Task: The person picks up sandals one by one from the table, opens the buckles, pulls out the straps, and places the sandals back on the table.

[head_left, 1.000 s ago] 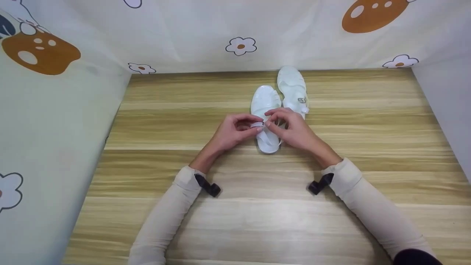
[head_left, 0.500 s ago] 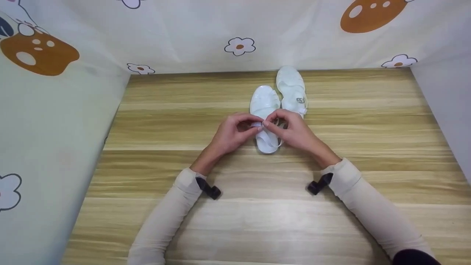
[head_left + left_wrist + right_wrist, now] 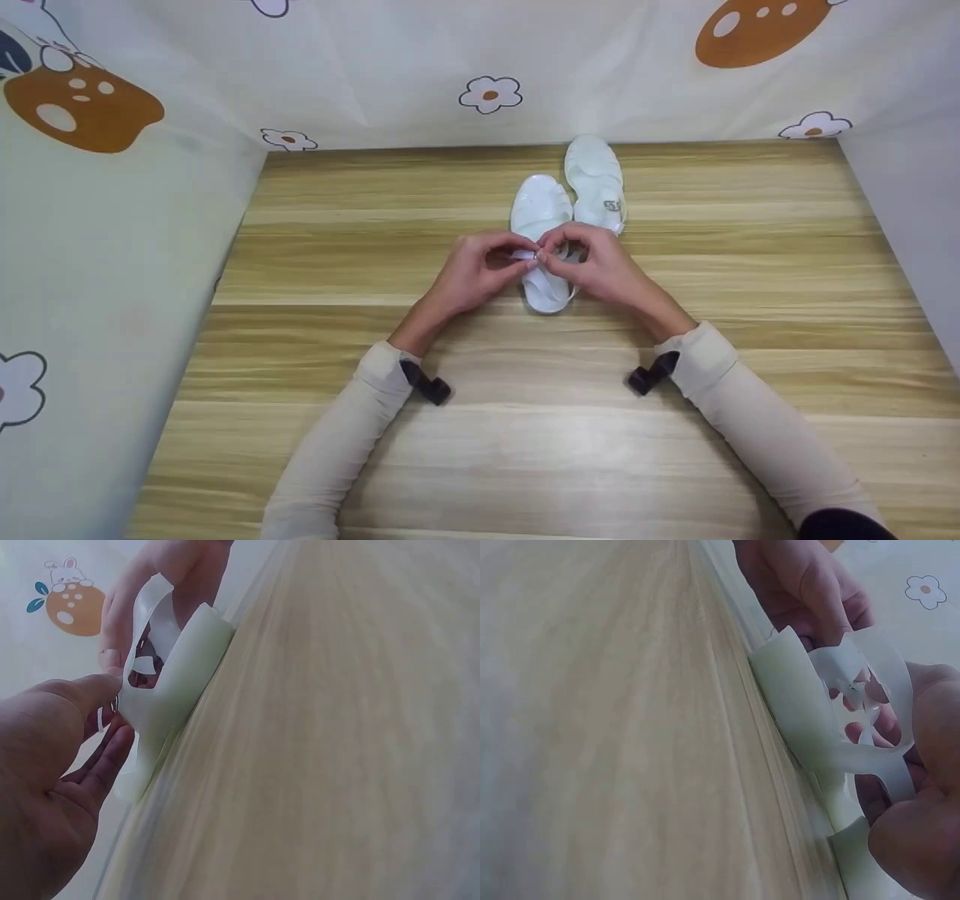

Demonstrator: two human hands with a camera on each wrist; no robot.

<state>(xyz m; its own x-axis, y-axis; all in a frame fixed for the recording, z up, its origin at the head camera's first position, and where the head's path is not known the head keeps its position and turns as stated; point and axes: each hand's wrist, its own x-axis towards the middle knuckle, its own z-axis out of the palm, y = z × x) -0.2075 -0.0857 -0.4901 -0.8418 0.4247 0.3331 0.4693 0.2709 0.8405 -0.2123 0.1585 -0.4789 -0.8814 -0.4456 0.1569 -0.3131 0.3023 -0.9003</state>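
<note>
A white jelly sandal [image 3: 540, 201] lies on the wood-grain surface, toe pointing away from me. Over its ankle part my two hands meet. My left hand [image 3: 477, 271] pinches the sandal's strap [image 3: 523, 255] from the left between thumb and forefinger. From the right, my right hand [image 3: 596, 259] pinches the strap at a small metal buckle [image 3: 115, 705], fingertips right against those of the left. In the right wrist view the strap [image 3: 889, 679] arches up from the heel [image 3: 791, 690]; the fingers partly hide the buckle. A matching sandal [image 3: 592, 161] lies at the right, slightly farther back.
The wood-grain surface [image 3: 510, 450] spreads around the sandals. A pale cloth wall [image 3: 390, 75] with flower and orange prints stands right behind the farther sandal's toe, and side walls [image 3: 150, 247] rise left and right.
The right fingers have shifted slightly at the strap and buckle. Both hands stay in the same place over the sandal, and the sandals have not moved.
</note>
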